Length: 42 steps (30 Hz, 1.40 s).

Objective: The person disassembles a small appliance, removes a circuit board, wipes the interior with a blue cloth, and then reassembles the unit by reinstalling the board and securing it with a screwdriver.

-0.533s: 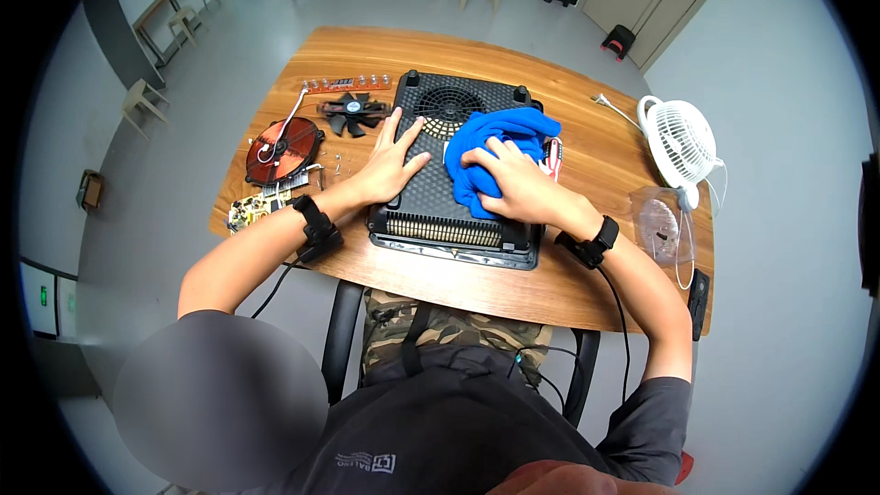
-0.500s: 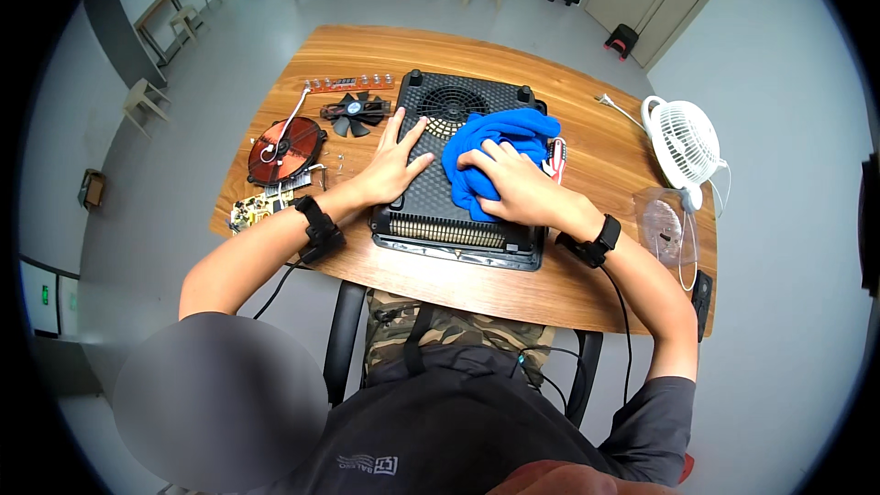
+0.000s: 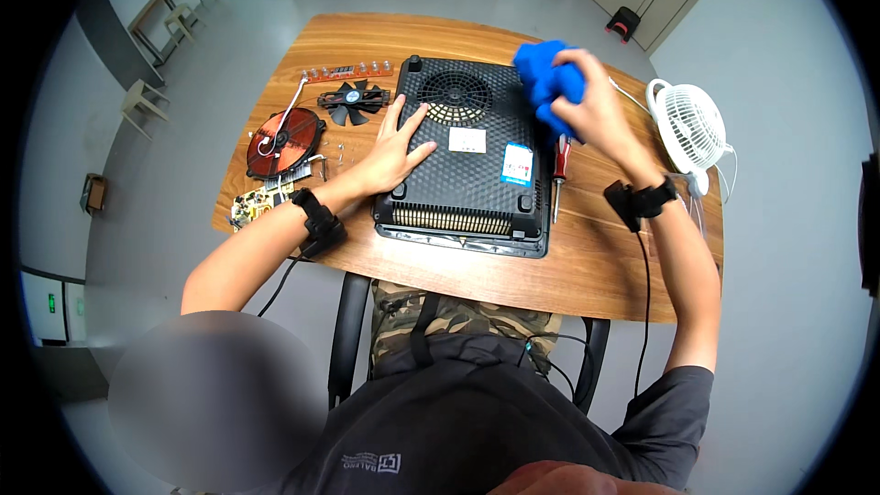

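A black induction cooker housing (image 3: 440,181) lies on the table with its underside up, showing a round fan grille, a white label and a blue-and-white sticker. My left hand (image 3: 396,154) rests on its left side, fingers spread. Above the housing's far right corner, my right hand (image 3: 594,110) grips a bunched blue cloth (image 3: 541,78); some of the fingers are hidden behind it. Along the housing's right edge lies a screwdriver (image 3: 561,165) with a red handle, its top end partly covered by the cloth and hand.
Left of the housing are a black fan (image 3: 352,103), a copper-coloured coil (image 3: 282,142), a circuit board (image 3: 252,207), a narrow orange board (image 3: 344,72) and small screws. At the right stands a white desk fan (image 3: 689,128) with its cord on the wooden table (image 3: 458,277).
My right hand has lifted the blue cloth off the housing and moved it away and to the right. The labels and the screwdriver now show. My left hand stays in place.
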Each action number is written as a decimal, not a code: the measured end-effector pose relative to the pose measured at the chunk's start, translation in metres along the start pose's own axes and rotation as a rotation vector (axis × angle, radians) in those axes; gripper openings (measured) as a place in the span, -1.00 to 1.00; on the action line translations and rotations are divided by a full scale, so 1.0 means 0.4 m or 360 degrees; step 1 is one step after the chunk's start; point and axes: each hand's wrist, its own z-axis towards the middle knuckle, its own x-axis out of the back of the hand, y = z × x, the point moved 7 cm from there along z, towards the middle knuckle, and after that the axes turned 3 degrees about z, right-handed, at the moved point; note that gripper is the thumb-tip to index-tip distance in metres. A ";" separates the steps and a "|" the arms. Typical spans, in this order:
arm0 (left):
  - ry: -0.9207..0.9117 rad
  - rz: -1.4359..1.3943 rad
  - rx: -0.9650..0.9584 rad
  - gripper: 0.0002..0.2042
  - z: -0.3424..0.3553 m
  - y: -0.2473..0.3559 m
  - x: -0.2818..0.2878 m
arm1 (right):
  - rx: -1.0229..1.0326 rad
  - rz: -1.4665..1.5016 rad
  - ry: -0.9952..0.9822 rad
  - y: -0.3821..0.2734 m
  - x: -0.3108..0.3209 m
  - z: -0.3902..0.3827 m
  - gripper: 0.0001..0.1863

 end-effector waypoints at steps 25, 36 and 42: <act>-0.0042 0.0327 -0.0870 -0.36 -0.003 0.108 0.027 | 0.0717 0.0166 -0.1173 -0.331 -0.382 -0.172 -0.45; -0.0041 0.0134 -0.0239 -0.41 0.004 0.003 -0.016 | 0.0590 -0.0272 -0.1488 -0.270 -0.310 -0.230 -0.35; -0.0085 0.0163 -0.0020 -0.36 -0.004 0.005 -0.004 | 0.0329 -0.0479 -0.1510 -0.181 -0.184 -0.271 -0.37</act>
